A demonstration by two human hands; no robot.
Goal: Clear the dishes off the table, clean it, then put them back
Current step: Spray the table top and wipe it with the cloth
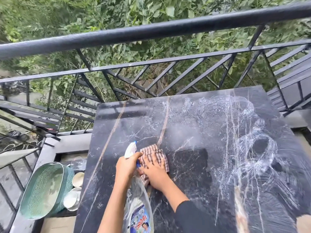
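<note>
- In the head view, a black marble table is seen just beside a black metal railing, with green foliage beyond it
- The right part of the table top is covered with white foam streaks; the left part shows dark stone with pale veins
- A spray bottle is gripped by the left hand, the fingers curled round its neck under the white nozzle, above the near part of the table
- A checked cloth is pressed onto the table top by the right hand, the fingers laid straight and flat on it; the two hands are just beside each other
- White dishes are stacked off the table, low at its left side, touching a green mesh basket that is tilted on its side
</note>
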